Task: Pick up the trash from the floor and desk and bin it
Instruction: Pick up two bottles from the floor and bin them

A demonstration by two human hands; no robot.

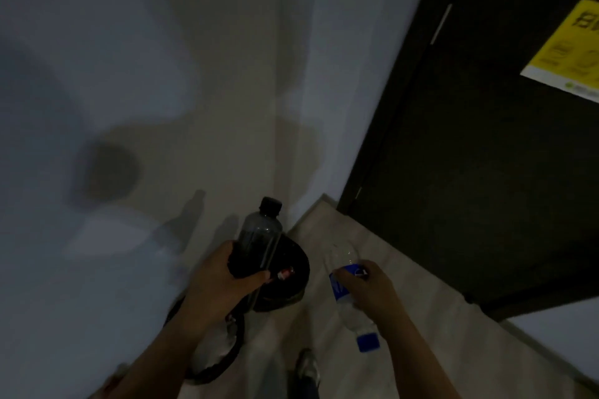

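Dark bottle (259, 236): translucent, black cap, upright with cap up, gripped at its lower body by the left hand (223, 282). Clear bottle (353, 317): blue label, blue cap, tilted cap-down, gripped at the label by the right hand (369, 285). Black round bin (303, 282): on the floor, directly beyond the left hand, between both hands.

Two bottles held by a black bin (300, 272) in a dim corner.
The left hand (223, 282) grips a dark, black-capped bottle (261, 230) over the bin's left side. The right hand (369, 285) grips a clear, blue-labelled bottle (355, 317) just right of the bin, blue cap toward the camera. A dark door (470, 172) stands farther right.
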